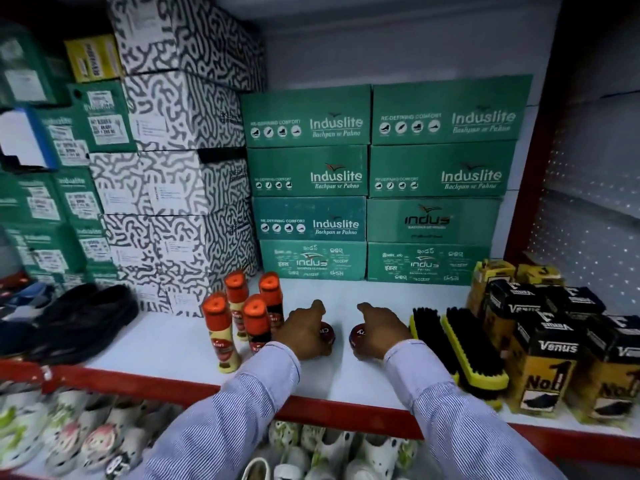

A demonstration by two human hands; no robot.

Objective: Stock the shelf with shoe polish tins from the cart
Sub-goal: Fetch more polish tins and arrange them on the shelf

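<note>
Two small round dark-red shoe polish tins rest on the white shelf [346,296] with a red front edge. My left hand [304,330] grips the left tin [328,332], forefinger stretched toward the back. My right hand [381,332] grips the right tin [356,336] in the same way. Both tins are mostly hidden under my fingers. The two tins sit a short gap apart, near the middle of the shelf. The cart is out of view.
Several orange-capped polish bottles [239,317] stand just left of my left hand. Black-and-yellow brushes [460,351] and Venus boxes [543,355] lie right. Green shoe boxes [374,181] fill the back; black shoes [83,317] at left. Sandals [86,434] lie below.
</note>
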